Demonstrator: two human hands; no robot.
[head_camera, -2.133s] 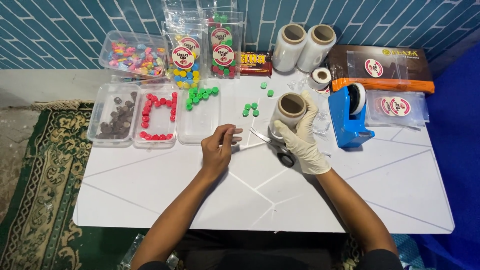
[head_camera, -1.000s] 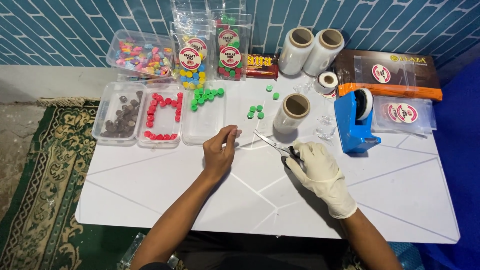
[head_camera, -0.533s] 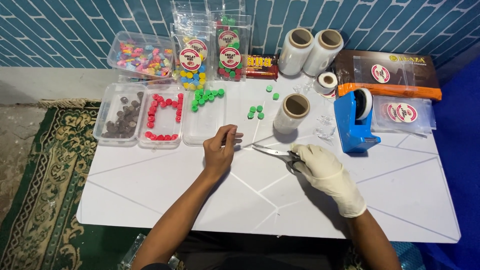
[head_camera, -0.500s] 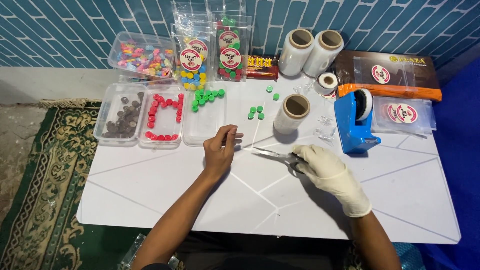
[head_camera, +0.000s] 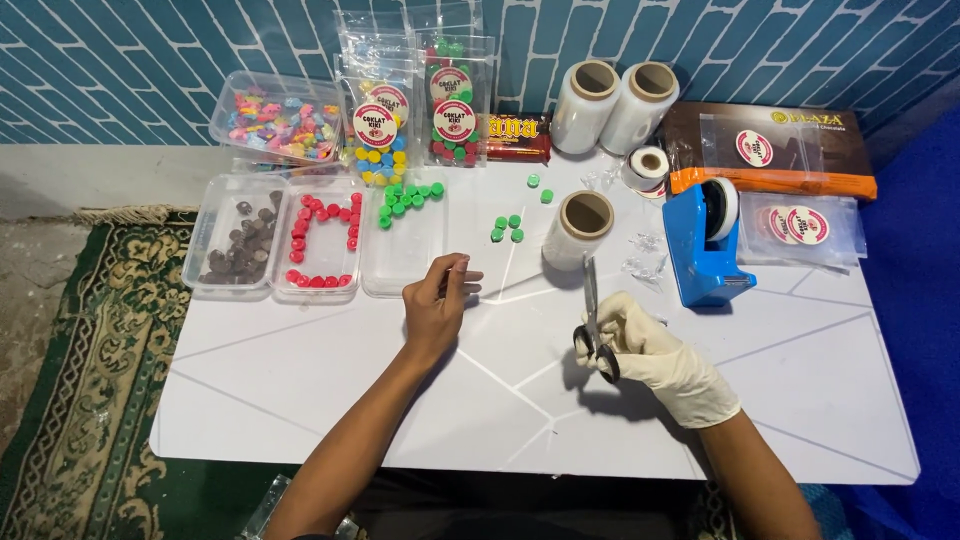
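Gloved, our right hand (head_camera: 655, 345) is gripping the scissors (head_camera: 592, 325) by their handles, now lifted so the blades are pointing away toward the roll of clear film (head_camera: 577, 229) just beyond, where a moment ago they were lying flat and aimed left. Our bare left hand (head_camera: 437, 305) is staying loosely curled on the white table (head_camera: 300, 380), pinching something too small to tell. Farther right, the blue tape dispenser (head_camera: 708, 245) is standing; far left, trays of red candies (head_camera: 320, 240) are waiting.
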